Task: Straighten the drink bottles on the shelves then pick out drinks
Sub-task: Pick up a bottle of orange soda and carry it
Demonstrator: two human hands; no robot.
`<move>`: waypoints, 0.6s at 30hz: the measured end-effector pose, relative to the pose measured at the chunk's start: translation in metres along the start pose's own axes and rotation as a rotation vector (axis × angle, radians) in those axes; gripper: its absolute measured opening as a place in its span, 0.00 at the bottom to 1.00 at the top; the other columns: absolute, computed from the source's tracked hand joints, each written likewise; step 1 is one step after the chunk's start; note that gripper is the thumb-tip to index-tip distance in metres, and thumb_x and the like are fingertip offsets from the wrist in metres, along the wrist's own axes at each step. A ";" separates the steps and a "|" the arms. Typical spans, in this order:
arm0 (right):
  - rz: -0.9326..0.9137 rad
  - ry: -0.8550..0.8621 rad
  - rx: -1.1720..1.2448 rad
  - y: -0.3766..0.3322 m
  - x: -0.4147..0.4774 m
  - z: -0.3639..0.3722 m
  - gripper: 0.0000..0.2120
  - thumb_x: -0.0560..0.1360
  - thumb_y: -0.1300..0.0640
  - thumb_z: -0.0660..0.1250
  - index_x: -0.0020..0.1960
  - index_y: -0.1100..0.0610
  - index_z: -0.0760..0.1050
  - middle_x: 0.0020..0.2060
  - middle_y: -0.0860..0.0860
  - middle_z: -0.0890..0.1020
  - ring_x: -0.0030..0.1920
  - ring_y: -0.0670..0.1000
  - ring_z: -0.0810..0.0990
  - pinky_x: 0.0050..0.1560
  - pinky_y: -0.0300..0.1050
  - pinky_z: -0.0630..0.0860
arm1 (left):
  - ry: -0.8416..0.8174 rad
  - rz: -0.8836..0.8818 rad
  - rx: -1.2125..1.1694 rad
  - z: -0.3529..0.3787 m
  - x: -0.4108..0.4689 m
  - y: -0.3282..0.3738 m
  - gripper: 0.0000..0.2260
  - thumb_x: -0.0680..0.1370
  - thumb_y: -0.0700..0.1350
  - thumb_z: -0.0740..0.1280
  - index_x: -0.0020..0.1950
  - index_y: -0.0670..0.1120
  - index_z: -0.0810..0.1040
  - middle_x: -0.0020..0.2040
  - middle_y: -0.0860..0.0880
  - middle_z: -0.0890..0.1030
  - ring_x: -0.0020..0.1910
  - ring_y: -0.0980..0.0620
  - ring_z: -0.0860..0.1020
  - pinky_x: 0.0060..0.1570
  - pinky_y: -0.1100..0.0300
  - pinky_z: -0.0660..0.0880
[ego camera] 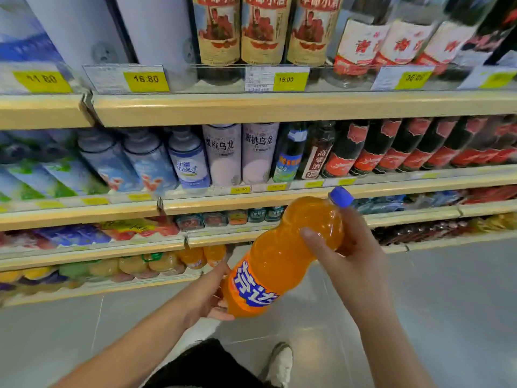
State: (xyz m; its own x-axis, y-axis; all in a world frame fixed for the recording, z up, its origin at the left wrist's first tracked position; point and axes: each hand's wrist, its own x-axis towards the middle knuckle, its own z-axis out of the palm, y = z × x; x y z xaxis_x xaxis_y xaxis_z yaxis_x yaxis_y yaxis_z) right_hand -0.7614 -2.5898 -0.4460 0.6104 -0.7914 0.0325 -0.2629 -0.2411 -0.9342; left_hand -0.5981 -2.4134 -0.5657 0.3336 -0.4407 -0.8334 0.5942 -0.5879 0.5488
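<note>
An orange soda bottle (pixel 282 256) with a blue cap and an orange-and-blue label is held tilted in front of the shelves, cap up to the right. My left hand (pixel 208 296) cups its base from below. My right hand (pixel 344 256) grips its upper body just under the neck. More orange soda bottles (pixel 201 256) stand on the lowest shelf behind it. The wooden-edged shelves (pixel 279 107) carry rows of upright drink bottles and cans.
Purple cans (pixel 240 154) and dark bottles with red labels (pixel 391 147) fill the middle shelf. Tall labelled bottles (pixel 263 29) stand on the top shelf above yellow price tags (pixel 146 79). Grey tiled floor (pixel 447 303) lies below, with my shoe (pixel 279 362) on it.
</note>
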 end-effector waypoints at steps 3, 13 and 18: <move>-0.014 -0.105 0.001 0.011 0.022 -0.013 0.34 0.69 0.33 0.76 0.72 0.38 0.72 0.53 0.35 0.83 0.53 0.40 0.84 0.46 0.32 0.79 | 0.049 -0.006 -0.067 0.019 -0.003 -0.005 0.17 0.84 0.57 0.55 0.51 0.47 0.78 0.37 0.47 0.85 0.36 0.48 0.85 0.41 0.48 0.83; -0.067 -0.300 -0.023 0.041 0.071 0.005 0.35 0.68 0.27 0.71 0.72 0.26 0.65 0.58 0.30 0.79 0.56 0.36 0.80 0.47 0.27 0.77 | 0.132 -0.007 -0.222 0.033 0.040 -0.025 0.19 0.83 0.58 0.55 0.54 0.48 0.80 0.43 0.45 0.86 0.48 0.44 0.85 0.45 0.49 0.83; -0.096 -0.355 0.017 0.085 0.084 0.041 0.33 0.67 0.30 0.73 0.70 0.26 0.66 0.58 0.33 0.80 0.56 0.38 0.82 0.48 0.26 0.77 | 0.174 -0.023 -0.302 0.025 0.096 -0.041 0.18 0.83 0.56 0.55 0.53 0.45 0.79 0.44 0.45 0.85 0.51 0.44 0.83 0.44 0.50 0.83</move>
State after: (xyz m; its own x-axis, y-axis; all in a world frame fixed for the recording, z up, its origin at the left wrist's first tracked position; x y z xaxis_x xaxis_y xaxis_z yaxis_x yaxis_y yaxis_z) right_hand -0.7019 -2.6539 -0.5373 0.8536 -0.5209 -0.0026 -0.1816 -0.2928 -0.9388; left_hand -0.6090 -2.4485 -0.6667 0.4218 -0.2916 -0.8585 0.7842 -0.3579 0.5069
